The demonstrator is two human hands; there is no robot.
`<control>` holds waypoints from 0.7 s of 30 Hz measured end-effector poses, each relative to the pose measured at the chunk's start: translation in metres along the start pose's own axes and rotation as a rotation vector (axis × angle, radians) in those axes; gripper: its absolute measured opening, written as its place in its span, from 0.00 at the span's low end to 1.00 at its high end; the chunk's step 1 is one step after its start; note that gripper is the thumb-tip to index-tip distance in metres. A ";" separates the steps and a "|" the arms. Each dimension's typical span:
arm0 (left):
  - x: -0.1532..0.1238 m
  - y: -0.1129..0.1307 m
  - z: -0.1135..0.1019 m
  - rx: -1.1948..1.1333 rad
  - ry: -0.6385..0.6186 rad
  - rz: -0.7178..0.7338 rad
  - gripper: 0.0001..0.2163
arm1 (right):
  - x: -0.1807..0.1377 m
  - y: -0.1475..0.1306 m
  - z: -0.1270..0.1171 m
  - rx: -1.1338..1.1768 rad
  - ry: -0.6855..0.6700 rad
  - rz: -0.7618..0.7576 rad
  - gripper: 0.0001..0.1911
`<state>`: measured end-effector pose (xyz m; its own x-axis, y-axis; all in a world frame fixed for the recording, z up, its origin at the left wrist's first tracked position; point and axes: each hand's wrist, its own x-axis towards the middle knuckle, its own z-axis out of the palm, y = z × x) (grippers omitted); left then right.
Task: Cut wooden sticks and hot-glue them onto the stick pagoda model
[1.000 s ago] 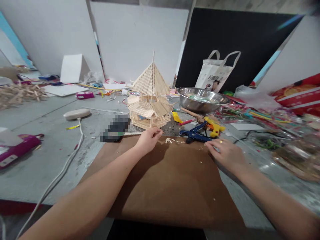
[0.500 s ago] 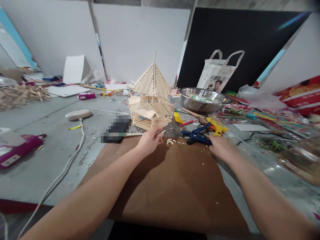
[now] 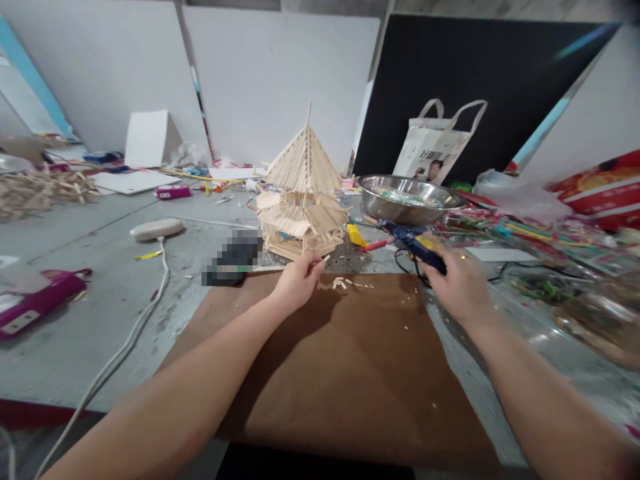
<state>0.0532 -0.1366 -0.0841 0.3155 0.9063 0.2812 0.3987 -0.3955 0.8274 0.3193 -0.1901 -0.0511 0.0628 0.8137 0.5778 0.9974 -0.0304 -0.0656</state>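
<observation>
My left hand point(image 3: 300, 279) is closed in a pinch on a short wooden stick point(image 3: 326, 259), just in front of the wooden stick pavilion point(image 3: 303, 217). The pavilion stands upright, with a pointed upper roof and a wider lower roof built of thin sticks. My right hand point(image 3: 460, 287) is wrapped round the handle of a blue glue gun point(image 3: 413, 241), raised off the table with its nozzle pointing to the far left. A black cord point(image 3: 407, 262) hangs by it. Between the hands, several short stick pieces point(image 3: 340, 283) lie on the brown sheet point(image 3: 325, 373).
Behind the glue gun stands a metal bowl point(image 3: 410, 200); a yellow tool point(image 3: 429, 241) is partly hidden. A dark pixelated object point(image 3: 233, 259) lies left of the pavilion. A white cable point(image 3: 145, 320) crosses the left side. Clutter and plastic wrapping point(image 3: 525, 227) fill the right.
My right hand has lifted the blue glue gun off the table and turned it, nozzle rising away from me. My left hand stays nearly in place with the short stick.
</observation>
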 end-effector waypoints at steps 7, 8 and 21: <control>-0.001 0.001 -0.002 0.026 0.030 0.038 0.12 | 0.016 -0.032 -0.027 0.915 0.147 0.303 0.09; -0.001 0.002 -0.003 0.042 0.040 0.050 0.12 | 0.017 -0.037 -0.030 1.098 0.145 0.324 0.09; -0.006 0.021 0.002 -0.645 -0.132 -0.108 0.10 | -0.006 -0.075 -0.004 1.685 -0.359 0.561 0.14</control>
<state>0.0616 -0.1506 -0.0691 0.4214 0.8940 0.1526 -0.1485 -0.0980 0.9841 0.2440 -0.1951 -0.0459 0.1054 0.9940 0.0295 -0.2525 0.0555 -0.9660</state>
